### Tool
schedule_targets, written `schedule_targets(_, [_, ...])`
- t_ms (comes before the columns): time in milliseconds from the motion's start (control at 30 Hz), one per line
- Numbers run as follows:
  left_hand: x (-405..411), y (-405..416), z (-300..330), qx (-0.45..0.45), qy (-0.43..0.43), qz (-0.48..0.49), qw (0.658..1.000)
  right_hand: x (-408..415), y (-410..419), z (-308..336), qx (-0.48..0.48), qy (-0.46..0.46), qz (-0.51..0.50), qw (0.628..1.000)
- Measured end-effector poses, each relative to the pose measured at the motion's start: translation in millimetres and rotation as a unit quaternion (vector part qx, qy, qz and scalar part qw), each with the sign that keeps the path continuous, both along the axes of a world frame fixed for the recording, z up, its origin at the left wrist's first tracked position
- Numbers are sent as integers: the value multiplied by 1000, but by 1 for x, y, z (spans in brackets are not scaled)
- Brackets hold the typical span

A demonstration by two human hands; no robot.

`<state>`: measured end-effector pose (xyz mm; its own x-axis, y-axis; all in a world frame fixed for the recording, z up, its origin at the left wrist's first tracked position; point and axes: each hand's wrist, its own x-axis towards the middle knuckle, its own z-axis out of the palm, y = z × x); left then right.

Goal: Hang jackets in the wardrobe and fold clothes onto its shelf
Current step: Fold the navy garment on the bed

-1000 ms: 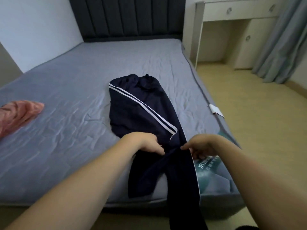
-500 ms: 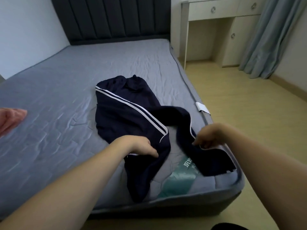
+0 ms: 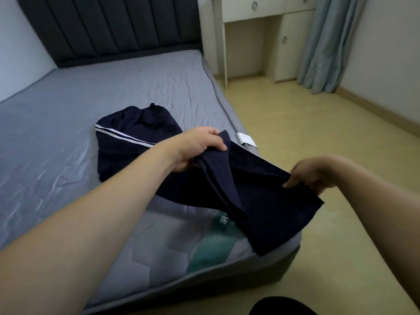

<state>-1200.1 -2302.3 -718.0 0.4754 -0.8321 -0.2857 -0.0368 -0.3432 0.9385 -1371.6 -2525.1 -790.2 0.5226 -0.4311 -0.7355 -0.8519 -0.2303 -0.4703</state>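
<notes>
Bed (image 3: 68, 105) w/ grey-blue sheet fills the left side, dark padded headboard (image 3: 109, 28) behind it. Navy track pants (image 3: 136, 142) w/ white side stripes: waist end lies on the sheet near the bed's right edge, legs lifted toward the foot corner. Left hand (image 3: 197, 146) grips a bunched pant leg, fingers curled over the fabric. Right hand (image 3: 311, 173) pinches the hem end of the legs, held out past the mattress edge; cloth stretched between both hands, loose end hanging over the corner. White tag (image 3: 246, 140) on bed's right edge. White desk (image 3: 261, 10) & grey-blue curtain (image 3: 327, 42) at far right, yellowish floor (image 3: 318, 133).
</notes>
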Motion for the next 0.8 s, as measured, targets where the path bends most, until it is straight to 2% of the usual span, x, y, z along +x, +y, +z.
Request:
schedule_targets(100, [-24,-46,-11,92,-50,-62,993,-14,-7,-17,-13,-103,-70,992])
schedule_targets(200, [-37,-87,-34,187,-43,-170,967,-15,-13,-30,9,-172,-124,977])
schedule_targets(267, [-27,-108,-46,190,-98,-154,965,-14,-21,-37,20,-207,-150,966])
schedule_targets(333, [-6,-119,-57,139,-215,-98,962,-11,-29,-35,33,-230,-154,960])
schedule_targets(400, [17,-116,-72,137,-348,-116,920,-6,-34,-29,79,-214,-147,962])
schedule_targets(433, [26,-110,-79,157,-386,-142,898,-4,-35,-27,84,-184,-129,971])
schedule_targets(500, [38,-98,-95,173,-416,-189,873,3,-32,-22,35,-101,-40,993])
schedule_targets(567, [44,-92,-105,145,-450,-219,853,8,-25,-19,-3,-72,26,997])
schedule_targets(600, [46,-92,-106,121,-462,-224,850,9,-22,-17,-3,-76,35,997])
schedule_targets(733, [42,-102,-96,35,-415,-229,880,-1,-23,-8,21,-36,24,999])
schedule_targets(800, [29,-117,-93,8,-452,-250,856,-16,-29,-11,38,-7,-17,999])
